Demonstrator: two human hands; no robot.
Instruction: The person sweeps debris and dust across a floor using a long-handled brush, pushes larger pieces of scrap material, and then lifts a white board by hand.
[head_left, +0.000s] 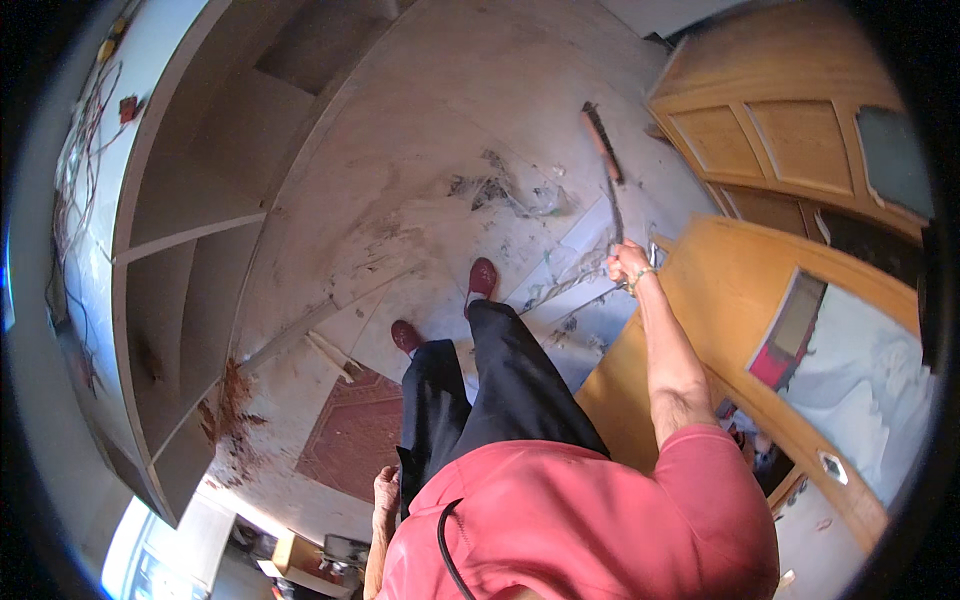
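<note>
My right hand is closed around the dark handle of a long broom or brush, whose reddish-brown head with dark bristles lies over the floor ahead of me. My left hand hangs low beside my black trousers; its fingers look curled, and whether anything is in them cannot be told. Crumpled clear plastic and dark scraps are scattered on the dusty floor in front of my shoes, to the left of the brush.
Wooden cabinets and a wooden panel with an opening stand at my right. Grey open shelving rises at the left, with loose wires beyond. Reddish debris, a wooden strip and a patterned red mat lie on the floor.
</note>
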